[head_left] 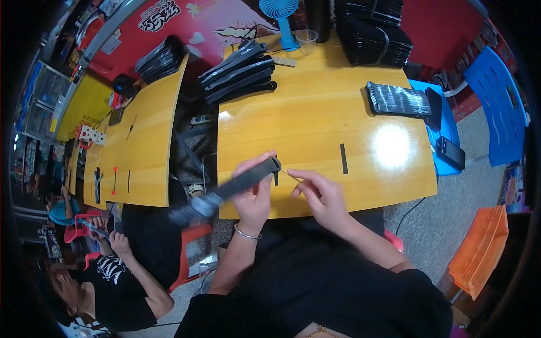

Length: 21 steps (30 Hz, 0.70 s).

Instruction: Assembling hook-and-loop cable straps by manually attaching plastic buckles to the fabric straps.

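My left hand [252,204] is closed round a dark grey fabric strap [239,185]. The folded end of the strap stands up between thumb and fingers, and its other end trails left past the table edge, blurred. Close by on the right, the fingertips of my right hand [324,198] pinch a thin yellowish strand, perhaps a rubber band, beside the fold. Too little of the strand shows to name it. Under my hands lies the yellow wooden table [304,124], with a short black strip [344,159] on its top to the right.
Dark straps [239,70] lie piled at the back left, near a blue fan [282,22] and a clear cup [307,40]. Black bundles [375,48] and a wrapped pack [399,99] sit farther right. A phone [451,153] rests beyond the right edge. A co-worker [121,293] sits left.
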{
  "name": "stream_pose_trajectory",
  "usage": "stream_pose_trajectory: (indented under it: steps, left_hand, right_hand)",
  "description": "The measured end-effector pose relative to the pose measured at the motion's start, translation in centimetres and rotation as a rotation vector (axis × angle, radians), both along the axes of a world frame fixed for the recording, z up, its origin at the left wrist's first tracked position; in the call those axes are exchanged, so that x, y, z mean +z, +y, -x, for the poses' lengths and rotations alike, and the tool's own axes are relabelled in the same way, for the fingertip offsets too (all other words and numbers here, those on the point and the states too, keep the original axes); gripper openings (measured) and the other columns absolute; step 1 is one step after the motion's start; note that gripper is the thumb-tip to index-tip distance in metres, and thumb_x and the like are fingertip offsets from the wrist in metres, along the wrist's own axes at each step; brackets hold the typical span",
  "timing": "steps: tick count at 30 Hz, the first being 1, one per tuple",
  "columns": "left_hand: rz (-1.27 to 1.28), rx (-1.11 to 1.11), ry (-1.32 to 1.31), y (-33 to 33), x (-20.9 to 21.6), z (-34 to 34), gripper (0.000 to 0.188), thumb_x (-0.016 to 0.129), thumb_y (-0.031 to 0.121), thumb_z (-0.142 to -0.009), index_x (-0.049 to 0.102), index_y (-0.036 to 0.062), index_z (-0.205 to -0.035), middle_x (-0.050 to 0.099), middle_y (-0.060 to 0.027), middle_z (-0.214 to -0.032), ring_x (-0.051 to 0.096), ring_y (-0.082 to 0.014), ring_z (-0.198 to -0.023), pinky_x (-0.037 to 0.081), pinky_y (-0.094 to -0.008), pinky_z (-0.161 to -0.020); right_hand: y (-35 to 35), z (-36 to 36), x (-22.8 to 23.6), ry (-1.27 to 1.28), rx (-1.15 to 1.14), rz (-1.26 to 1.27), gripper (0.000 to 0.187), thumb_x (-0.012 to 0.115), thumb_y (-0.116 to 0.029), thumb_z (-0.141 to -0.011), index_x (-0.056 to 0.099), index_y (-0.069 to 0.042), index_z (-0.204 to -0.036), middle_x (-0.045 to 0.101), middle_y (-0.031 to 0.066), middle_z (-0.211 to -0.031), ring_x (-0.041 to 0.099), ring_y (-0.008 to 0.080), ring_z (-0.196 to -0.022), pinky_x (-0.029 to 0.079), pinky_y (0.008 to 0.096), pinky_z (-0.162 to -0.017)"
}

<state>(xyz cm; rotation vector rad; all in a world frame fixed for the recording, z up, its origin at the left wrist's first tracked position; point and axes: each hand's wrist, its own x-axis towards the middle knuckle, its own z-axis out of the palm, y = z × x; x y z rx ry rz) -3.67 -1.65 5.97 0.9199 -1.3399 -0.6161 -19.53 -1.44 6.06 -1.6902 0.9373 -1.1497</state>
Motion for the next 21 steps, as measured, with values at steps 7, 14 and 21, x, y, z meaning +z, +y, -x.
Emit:
stream_pose_trajectory:
  steps: [7, 14, 21]
  left_hand:
    - [-0.047, -0.017, 0.140, -0.1, 0.1, 0.6, 0.035, 0.053, -0.008, -0.087, 0.042, -0.0001, -0.119, 0.057, -0.0160, -0.114, 0.056, -0.0254, -0.110, 0.047, -0.0346, -0.094]
    - [-0.274, -0.071, 0.264, 0.1, 0.6, 1.3, 0.048, 0.054, -0.006, -0.087, 0.034, -0.0041, -0.131, 0.057, -0.0142, -0.112, 0.057, -0.0212, -0.108, 0.047, -0.0311, -0.092]
    - [-0.356, -0.057, 0.309, 0.1, 1.0, 1.6, 0.061, 0.061, -0.007, -0.083, 0.031, -0.0022, -0.136, 0.055, -0.0125, -0.111, 0.057, -0.0187, -0.105, 0.048, -0.0294, -0.091]
  right_hand:
    - [0.4, -0.7, 0.1, -0.543, 0.244, -0.742, 0.034, 0.044, -0.009, -0.095, 0.043, -0.007, -0.129, 0.061, 0.0035, -0.071, 0.051, 0.0085, -0.057, 0.038, 0.0210, -0.051]
    - [-0.2, -1.2, 0.8, -0.129, -0.063, -0.230, 0.034, 0.047, -0.005, -0.091, 0.045, -0.005, -0.125, 0.065, 0.0105, -0.081, 0.062, 0.0147, -0.067, 0.047, 0.0272, -0.061]
    - [-0.7, -1.9, 0.8, -0.131, -0.095, -0.117, 0.026, 0.052, 0.004, -0.088, 0.061, -0.002, -0.111, 0.067, 0.0128, -0.082, 0.067, 0.0150, -0.075, 0.051, 0.0247, -0.065]
